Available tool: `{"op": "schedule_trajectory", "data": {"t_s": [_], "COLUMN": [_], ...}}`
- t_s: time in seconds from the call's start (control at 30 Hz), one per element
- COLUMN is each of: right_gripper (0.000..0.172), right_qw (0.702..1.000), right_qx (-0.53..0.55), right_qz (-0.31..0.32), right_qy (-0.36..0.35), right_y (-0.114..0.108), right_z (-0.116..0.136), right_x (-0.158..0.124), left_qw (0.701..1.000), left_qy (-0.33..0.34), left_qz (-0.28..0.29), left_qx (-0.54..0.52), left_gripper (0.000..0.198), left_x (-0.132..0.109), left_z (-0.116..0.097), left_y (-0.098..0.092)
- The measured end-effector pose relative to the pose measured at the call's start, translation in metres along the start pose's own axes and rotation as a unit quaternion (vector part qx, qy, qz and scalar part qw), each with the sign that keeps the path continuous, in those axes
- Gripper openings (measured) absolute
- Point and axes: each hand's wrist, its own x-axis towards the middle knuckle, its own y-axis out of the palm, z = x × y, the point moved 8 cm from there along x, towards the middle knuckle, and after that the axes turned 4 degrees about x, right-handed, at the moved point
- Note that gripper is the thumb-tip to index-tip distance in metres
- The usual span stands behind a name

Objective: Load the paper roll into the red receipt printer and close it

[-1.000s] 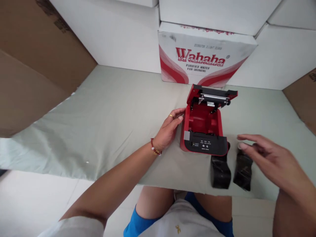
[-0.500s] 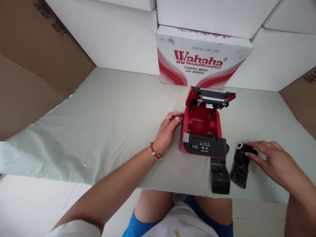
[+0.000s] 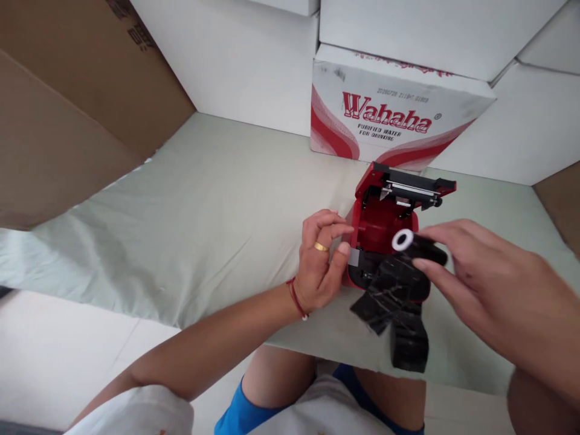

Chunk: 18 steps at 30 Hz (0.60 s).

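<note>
The right hand (image 3: 492, 275) pinches the roll (image 3: 426, 249), the left hand (image 3: 321, 263) loosely spread by the printer (image 3: 377, 228); loading seemingly calls for level lowering.

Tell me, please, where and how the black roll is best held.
I would pinch the black roll across its round side, coming from the right, as the right hand does: its white end faces left, and the loose strip hangs below.

Pale green tablecloth (image 3: 226, 211) across the middle, brown cardboard (image 3: 81, 78) upper left, white boxes (image 3: 254, 66) along the top, red-lettered carton (image 3: 389, 142) upper right of centre, pale floor (image 3: 77, 350) lower left
</note>
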Motion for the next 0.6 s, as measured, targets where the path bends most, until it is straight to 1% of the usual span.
{"op": "schedule_trajectory", "data": {"t_s": [0.03, 0.1, 0.17, 0.23, 0.3, 0.4, 0.53, 0.6], "right_gripper": [0.041, 0.038, 0.037, 0.038, 0.041, 0.042, 0.043, 0.042], "right_qw": [0.999, 0.993, 0.98, 0.966, 0.96, 0.967, 0.976, 0.976], "right_qx": [-0.037, -0.107, -0.156, -0.182, -0.19, -0.173, -0.163, -0.166], "right_qz": [-0.005, 0.036, 0.103, 0.159, 0.185, 0.176, 0.126, 0.122], "right_qy": [0.0, 0.024, 0.065, 0.088, 0.087, 0.068, 0.068, 0.076], "right_y": [0.01, 0.031, 0.048, 0.057, 0.061, 0.063, 0.062, 0.063], "right_z": [0.012, 0.025, 0.025, 0.021, 0.018, 0.015, 0.008, 0.007], "right_x": [0.017, 0.041, 0.054, 0.061, 0.065, 0.071, 0.074, 0.076], "left_qw": [1.0, 0.997, 0.991, 0.984, 0.977, 0.971, 0.97, 0.968], "left_qy": [0.028, 0.075, 0.122, 0.167, 0.198, 0.215, 0.215, 0.217], "left_qz": [0.005, 0.022, 0.041, 0.054, 0.063, 0.082, 0.095, 0.096], "left_qx": [0.009, 0.018, 0.021, 0.026, 0.041, 0.062, 0.068, 0.076], "left_gripper": [0.028, 0.035, 0.042, 0.042, 0.036, 0.027, 0.033, 0.034], "left_x": [-0.001, -0.003, -0.005, -0.008, -0.011, -0.014, -0.016, -0.016], "left_z": [-0.006, -0.018, -0.031, -0.043, -0.051, -0.055, -0.053, -0.052], "left_y": [-0.001, -0.001, 0.0, 0.001, 0.003, 0.009, 0.014, 0.016]}}
